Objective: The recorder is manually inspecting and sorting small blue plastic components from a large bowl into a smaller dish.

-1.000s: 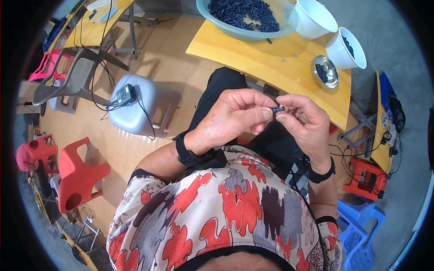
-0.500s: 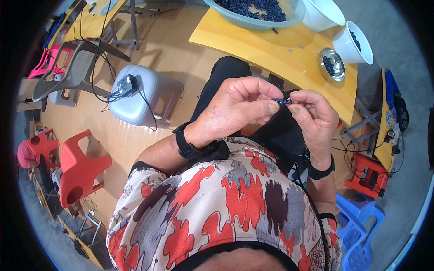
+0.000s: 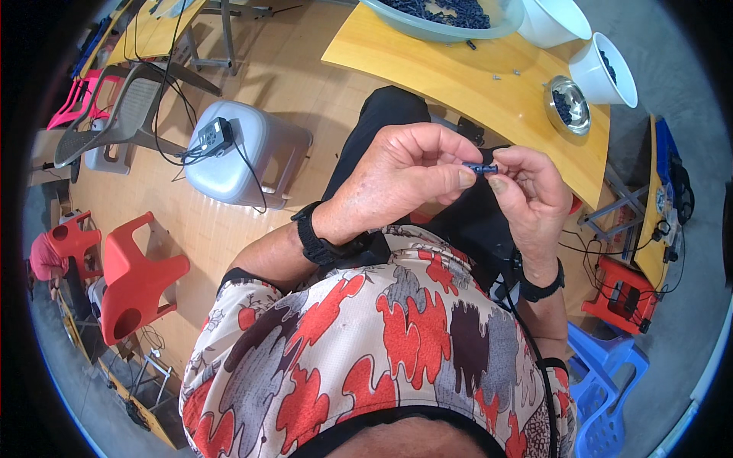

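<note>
A small dark blue plastic part, short and tube-like, is pinched between thumb and forefinger of my left hand. At its right end, the thumb and fingertips of my right hand close together. Something tiny and pale seems to show there, too small to make out. Both hands are above my lap, by the near edge of the yellow table. On that table a large translucent basin holds many similar dark blue parts. A metal bowl has a few more.
Two white buckets stand right of the basin, one with dark parts inside. Small pale bits lie on the tabletop. A grey stool with a black device is left; red chairs and a blue chair surround me.
The part between my fingers has turned slightly and more of its right end shows. My right fingertips are a little further apart. The view has shifted slightly.
</note>
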